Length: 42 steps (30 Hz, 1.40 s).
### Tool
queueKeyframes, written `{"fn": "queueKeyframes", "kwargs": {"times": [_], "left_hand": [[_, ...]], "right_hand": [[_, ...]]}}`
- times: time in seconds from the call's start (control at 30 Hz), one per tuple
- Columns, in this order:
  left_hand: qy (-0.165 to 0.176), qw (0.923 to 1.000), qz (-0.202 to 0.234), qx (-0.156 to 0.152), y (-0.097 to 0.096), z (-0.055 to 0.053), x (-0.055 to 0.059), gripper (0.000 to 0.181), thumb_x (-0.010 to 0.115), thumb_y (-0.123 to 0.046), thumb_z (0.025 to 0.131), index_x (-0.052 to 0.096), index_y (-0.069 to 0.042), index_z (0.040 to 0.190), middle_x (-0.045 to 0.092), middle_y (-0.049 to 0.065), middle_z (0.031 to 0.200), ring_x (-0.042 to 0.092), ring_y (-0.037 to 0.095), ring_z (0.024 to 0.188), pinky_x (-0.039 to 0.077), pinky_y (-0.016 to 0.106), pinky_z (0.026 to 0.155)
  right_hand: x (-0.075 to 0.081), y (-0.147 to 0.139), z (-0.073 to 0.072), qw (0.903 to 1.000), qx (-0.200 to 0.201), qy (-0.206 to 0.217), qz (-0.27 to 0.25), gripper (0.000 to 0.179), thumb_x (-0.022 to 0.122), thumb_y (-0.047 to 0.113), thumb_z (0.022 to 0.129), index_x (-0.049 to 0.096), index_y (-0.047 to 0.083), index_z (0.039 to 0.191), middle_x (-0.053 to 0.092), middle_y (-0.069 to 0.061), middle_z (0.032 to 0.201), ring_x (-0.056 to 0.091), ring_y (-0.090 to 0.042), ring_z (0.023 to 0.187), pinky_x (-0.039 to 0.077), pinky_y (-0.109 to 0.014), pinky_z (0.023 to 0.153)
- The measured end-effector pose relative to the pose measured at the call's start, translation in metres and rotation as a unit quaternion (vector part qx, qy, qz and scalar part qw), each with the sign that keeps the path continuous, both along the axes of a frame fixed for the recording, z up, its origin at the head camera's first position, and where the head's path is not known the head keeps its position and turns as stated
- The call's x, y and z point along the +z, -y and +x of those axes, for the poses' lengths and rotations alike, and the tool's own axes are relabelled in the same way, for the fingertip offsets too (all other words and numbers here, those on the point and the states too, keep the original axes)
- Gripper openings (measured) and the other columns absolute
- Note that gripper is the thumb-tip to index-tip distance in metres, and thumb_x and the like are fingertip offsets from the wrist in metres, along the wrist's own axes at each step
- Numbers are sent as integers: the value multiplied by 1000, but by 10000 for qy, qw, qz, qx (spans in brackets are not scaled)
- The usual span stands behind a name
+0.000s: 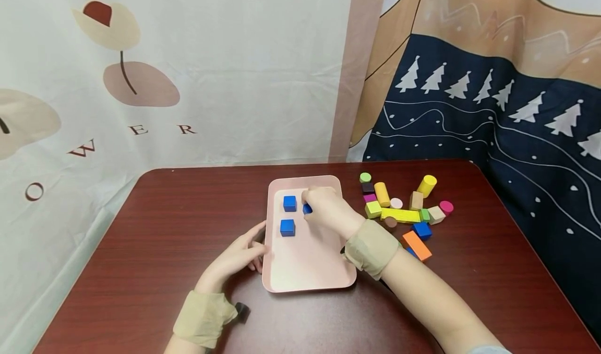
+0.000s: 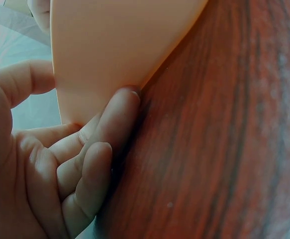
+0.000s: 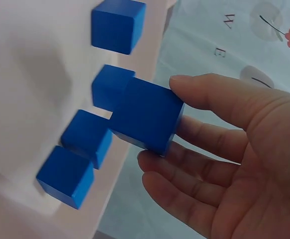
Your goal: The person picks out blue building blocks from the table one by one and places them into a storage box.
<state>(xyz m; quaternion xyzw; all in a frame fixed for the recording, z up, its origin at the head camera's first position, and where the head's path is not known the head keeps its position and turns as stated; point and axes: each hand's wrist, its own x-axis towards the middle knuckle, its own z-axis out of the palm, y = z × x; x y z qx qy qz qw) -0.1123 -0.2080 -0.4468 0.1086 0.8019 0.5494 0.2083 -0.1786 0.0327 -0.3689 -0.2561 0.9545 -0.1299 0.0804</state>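
A blue cube (image 3: 147, 115) is pinched between the thumb and fingers of my right hand (image 1: 328, 208), over the upper part of the pink tray (image 1: 310, 270). In the head view that hand mostly hides the cube. Several other blue cubes sit in the tray, among them an upper-left cube (image 1: 289, 203) and a cube below it (image 1: 287, 227). The right wrist view shows two more, a middle cube (image 3: 87, 137) and a lower cube (image 3: 65, 177), close together. My left hand (image 1: 241, 252) holds the tray's left side, thumb at the rim and fingers against the outer wall (image 2: 105, 45).
Right of the tray lies a loose group of coloured blocks, including a long yellow block (image 1: 400, 215), an orange block (image 1: 417, 245), a blue block (image 1: 422, 231) and a yellow cylinder (image 1: 427, 186). Printed cloth (image 1: 263, 82) hangs behind the brown table (image 1: 188, 208).
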Motion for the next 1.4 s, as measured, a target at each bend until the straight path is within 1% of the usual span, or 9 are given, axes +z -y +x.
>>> {"fn": "queueKeyframes", "kwargs": {"times": [0.13,0.37,0.53,0.73,0.83,1.13,1.4], "left_hand": [[-8,10000,6,-26,0,0,0,71,54,-9,90,19,0,151,64,10,70,61,29,52,47,32,47],[36,10000,2,13,0,0,0,70,55,-8,90,19,-1,151,63,10,70,61,31,53,47,32,48],[53,10000,22,-6,0,-1,-2,70,54,-8,91,19,-2,151,62,10,68,61,31,52,48,32,48],[39,10000,-19,-31,1,-2,-5,72,55,-9,90,18,-1,151,63,10,69,61,28,52,46,30,47],[38,10000,-21,-37,1,-3,-5,72,55,-9,90,17,0,151,63,10,70,61,28,52,46,29,47],[29,10000,-3,-47,1,-3,-5,72,54,-8,90,18,-1,151,64,10,70,61,29,52,46,30,47],[35,10000,-24,-43,0,-3,-4,72,54,-7,90,18,-1,151,63,10,69,61,30,53,46,30,48]], "right_hand": [[-8,2,-2,9999,20,-102,57,27,77,18,82,69,7,106,65,-5,93,56,-16,80,50,-31,83],[-17,2,-3,9997,0,153,-206,25,76,15,82,67,4,103,62,-5,89,54,-17,78,50,-29,78],[-22,2,-3,9994,-35,248,-228,25,76,15,82,67,3,102,60,-4,87,53,-16,78,50,-30,77],[-27,4,-7,9992,-25,354,-197,23,77,15,81,66,4,98,59,-3,84,53,-16,77,49,-30,75],[-30,5,-8,9989,-40,431,-174,24,77,16,81,65,4,98,59,-3,84,53,-16,77,49,-30,75],[-31,6,-8,9977,-217,616,-180,28,77,18,81,64,4,102,59,-4,85,53,-17,78,49,-31,77],[-31,7,-8,9970,-265,705,-188,29,77,19,82,64,5,105,60,-4,88,54,-18,79,50,-32,79]]}}
